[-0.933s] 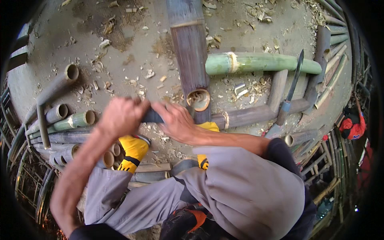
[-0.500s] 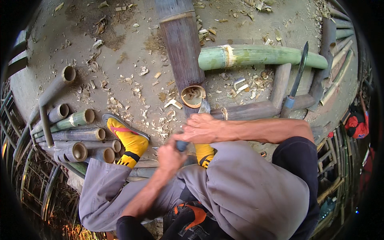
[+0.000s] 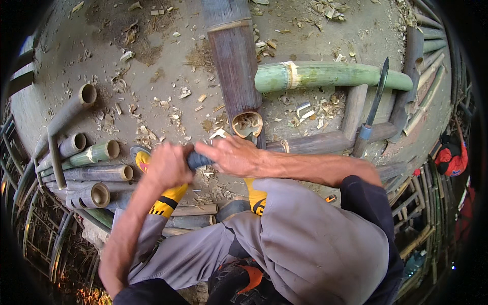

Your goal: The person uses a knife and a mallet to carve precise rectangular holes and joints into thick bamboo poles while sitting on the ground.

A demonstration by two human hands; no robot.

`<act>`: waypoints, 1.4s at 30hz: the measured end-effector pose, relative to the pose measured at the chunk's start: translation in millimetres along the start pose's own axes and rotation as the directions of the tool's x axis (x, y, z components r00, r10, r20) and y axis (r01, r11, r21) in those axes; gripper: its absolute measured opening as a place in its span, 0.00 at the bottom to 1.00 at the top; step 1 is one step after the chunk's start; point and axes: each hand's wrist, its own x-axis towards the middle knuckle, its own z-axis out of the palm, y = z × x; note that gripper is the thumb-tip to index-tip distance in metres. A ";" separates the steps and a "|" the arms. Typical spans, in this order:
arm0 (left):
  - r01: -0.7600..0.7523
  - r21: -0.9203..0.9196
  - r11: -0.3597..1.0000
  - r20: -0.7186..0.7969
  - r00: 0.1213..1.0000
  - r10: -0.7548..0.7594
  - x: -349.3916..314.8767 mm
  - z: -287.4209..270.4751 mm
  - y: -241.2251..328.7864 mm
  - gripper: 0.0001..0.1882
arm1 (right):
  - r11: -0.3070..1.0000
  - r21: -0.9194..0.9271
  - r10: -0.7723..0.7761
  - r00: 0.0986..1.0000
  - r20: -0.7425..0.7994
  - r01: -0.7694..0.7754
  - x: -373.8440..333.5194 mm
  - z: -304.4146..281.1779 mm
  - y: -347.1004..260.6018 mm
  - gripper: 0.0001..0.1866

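Note:
My left hand [image 3: 169, 165] is closed round the dark, wrapped handle [image 3: 197, 160] of a knife, low in front of the bamboo. My right hand [image 3: 236, 155] is curled over the same knife nearer its blade, with its fingertips by the handle. Most of the blade is hidden, and a bit of metal shows at the rim of a thick brown bamboo tube [image 3: 231, 73]. The tube's open end faces me, with pale shavings inside. Motion blurs my left hand slightly.
A green bamboo length [image 3: 340, 75] lies across the right, resting near dark bamboo pieces. A long-bladed machete [image 3: 376, 104] leans against it. Cut bamboo tubes [image 3: 99, 173] are stacked at left. Chips litter the ground, and my yellow-socked feet [image 3: 256, 194] flank the work.
My left hand has moved up and left with the handle, away from my lap. My right hand has shifted slightly left and up. The bamboo has moved slightly in the view.

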 end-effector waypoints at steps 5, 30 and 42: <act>0.362 -0.554 0.750 0.111 0.925 -0.364 -32.3 100.4 79.9 0.19 | 0.909 -0.320 -0.160 0.931 0.329 0.269 -27.2 10.7 16.5 0.12; -0.459 -0.590 0.664 -0.650 0.758 -0.054 50.1 56.3 146.8 0.21 | 0.604 -0.298 -0.231 0.196 -0.953 -0.739 -100.9 -378.0 111.9 0.21; -0.130 -0.972 -0.196 -0.147 0.986 0.074 60.5 91.3 150.0 0.25 | 0.924 -0.170 -0.045 0.344 -0.938 -0.342 -142.8 -220.6 73.5 0.27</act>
